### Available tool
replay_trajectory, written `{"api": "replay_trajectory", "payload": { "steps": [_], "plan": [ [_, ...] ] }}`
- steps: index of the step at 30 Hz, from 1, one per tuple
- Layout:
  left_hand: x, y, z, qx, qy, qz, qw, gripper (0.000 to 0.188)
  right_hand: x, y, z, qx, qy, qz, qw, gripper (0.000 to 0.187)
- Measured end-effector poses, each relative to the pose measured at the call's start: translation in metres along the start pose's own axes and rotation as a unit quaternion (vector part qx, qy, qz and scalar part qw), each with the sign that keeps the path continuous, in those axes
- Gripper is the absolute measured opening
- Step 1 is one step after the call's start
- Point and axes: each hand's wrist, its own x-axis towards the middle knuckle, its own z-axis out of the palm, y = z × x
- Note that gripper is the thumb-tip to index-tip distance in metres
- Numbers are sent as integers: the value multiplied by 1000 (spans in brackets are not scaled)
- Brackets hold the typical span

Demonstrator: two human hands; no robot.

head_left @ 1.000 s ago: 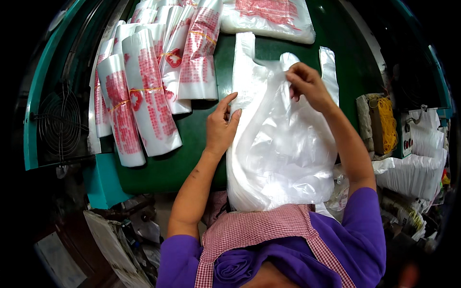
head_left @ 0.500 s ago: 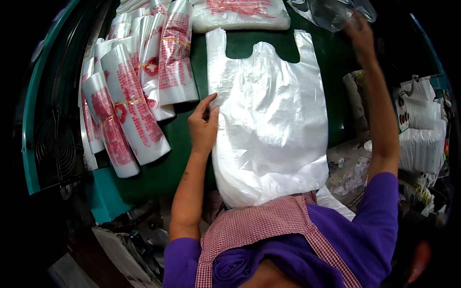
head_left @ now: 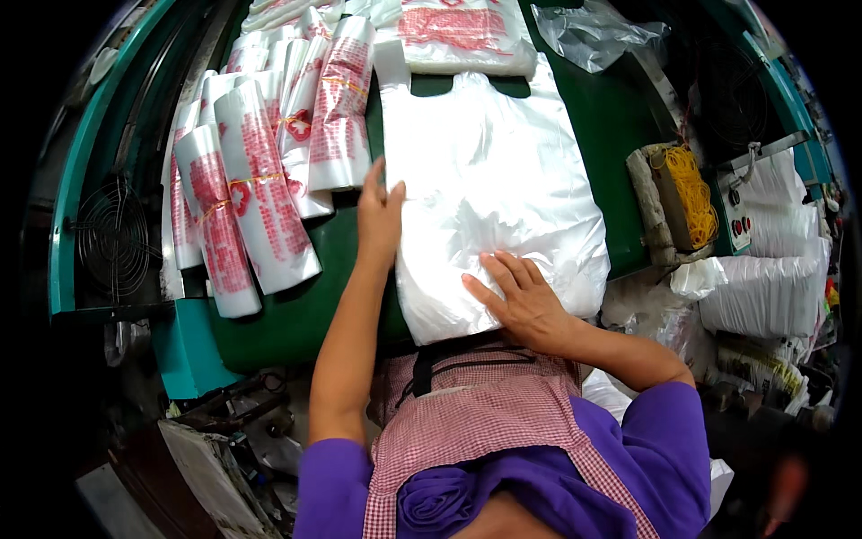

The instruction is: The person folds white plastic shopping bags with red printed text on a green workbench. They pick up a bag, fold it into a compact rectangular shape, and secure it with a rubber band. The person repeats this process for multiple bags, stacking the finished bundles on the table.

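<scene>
Two hands at one white handled bag, rolls upper left

Counts: two hands. One white plastic bag [head_left: 485,171] lying flat mid-frame, two handle straps toward the top; layers in it can't be counted. Left hand [head_left: 380,216] at its left edge, thumb parted from the fingers, slight blur; can't tell if it touches the plastic. Right hand [head_left: 530,305] palm-down on the bag's lower part, thumb out, fingers a little spread, pinching nothing visible. Plastic rolls [head_left: 269,216], upper left: four clear ones in front, more overlapping behind, total uncountable. Four yellow bands [head_left: 256,180] visible on them. One clear crumpled sheet [head_left: 600,36], upper right.

Around: green table [head_left: 620,135] under everything. Flat pack [head_left: 467,63] at top centre, right up against the strap ends, closing off that side; rolls crowd the left. Right hand covers some of the bag's lower edge. Right side: box [head_left: 673,202] of yellow loops [head_left: 691,198], control panel [head_left: 736,220] with red buttons, white plastic pile [head_left: 763,287]. Round wire grille [head_left: 115,238] at left. Checked apron [head_left: 485,436] and purple sleeves at the bottom.

Labels: small red print in blocks on the rolls, plus red emblems with white centres; red printed patch on the pack. Bag's visible face plain white.
</scene>
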Motion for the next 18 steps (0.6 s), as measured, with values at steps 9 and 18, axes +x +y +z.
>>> {"api": "replay_trajectory", "payload": {
  "steps": [9,18],
  "plan": [
    [-130,8,-30,-282,-201,28,938,97,20,32,-70,430,70,95,895,19],
    [-82,35,27,11,-14,375,927,56,19,5,-178,771,359,3,527,40]
  ]
}}
